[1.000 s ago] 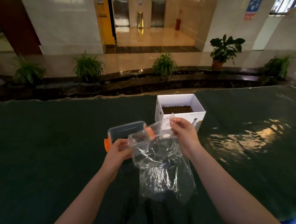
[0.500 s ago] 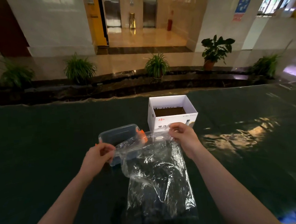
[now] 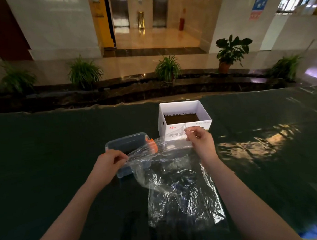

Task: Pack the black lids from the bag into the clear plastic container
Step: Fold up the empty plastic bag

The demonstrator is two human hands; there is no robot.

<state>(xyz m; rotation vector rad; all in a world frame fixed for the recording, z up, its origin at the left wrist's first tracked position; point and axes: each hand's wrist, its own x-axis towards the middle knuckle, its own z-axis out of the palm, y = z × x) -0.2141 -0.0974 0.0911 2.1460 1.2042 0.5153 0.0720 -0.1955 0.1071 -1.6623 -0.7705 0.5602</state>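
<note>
A clear plastic bag [image 3: 180, 190] lies on the dark green table cover with dark shapes inside it, hard to make out. My left hand [image 3: 109, 164] pinches the left edge of the bag's mouth. My right hand [image 3: 201, 143] pinches the right edge, lifted a little, so the mouth is stretched wide between them. The clear plastic container [image 3: 126, 146] with orange clips stands just behind my left hand, partly under the bag's rim.
An open white cardboard box [image 3: 179, 107] with a brown bottom stands behind my right hand. The green cover [image 3: 44, 145] spreads left and right. Potted plants line a dark ledge beyond the table's far edge.
My hands have drawn apart, left hand going left and down, and the bag's mouth is pulled wider. The bag has come down and now lies flatter on the cover.
</note>
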